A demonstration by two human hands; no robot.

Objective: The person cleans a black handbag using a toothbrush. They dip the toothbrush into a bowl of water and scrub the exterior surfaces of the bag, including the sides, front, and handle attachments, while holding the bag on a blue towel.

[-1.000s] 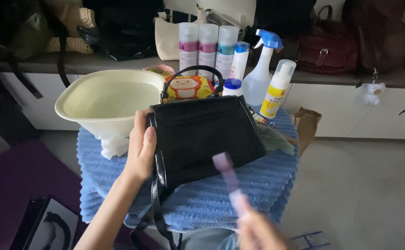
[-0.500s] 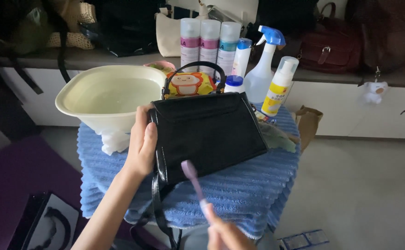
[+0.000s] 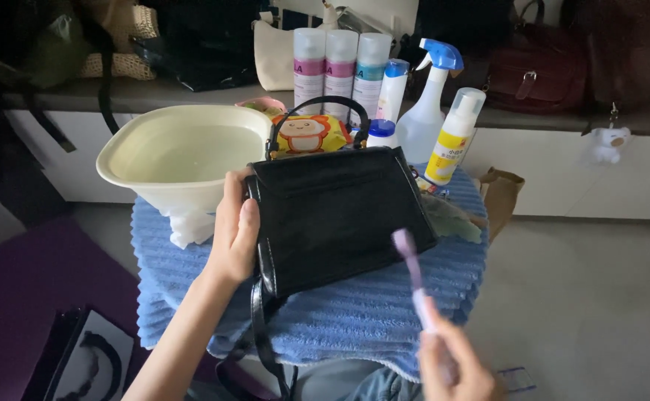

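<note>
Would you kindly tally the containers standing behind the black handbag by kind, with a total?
Tall spray cans: 3
Trigger spray bottle: 1
Foam pump bottle with yellow label: 1
Slim white bottle with blue cap: 1
Small blue-capped jar: 1
Total: 7

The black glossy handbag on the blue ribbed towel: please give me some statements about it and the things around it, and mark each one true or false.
1. The left hand holds the left edge of the black glossy handbag. True.
2. The right hand holds a white spray bottle. False: it holds a slim lilac toothbrush, head up, near the handbag's right corner.
3. The handbag lies on a blue ribbed towel. True.
4. The cream plastic basin stands to the right of the handbag. False: it stands to the left.
5. The spray bottle with the blue trigger stands behind the handbag. True.
</note>
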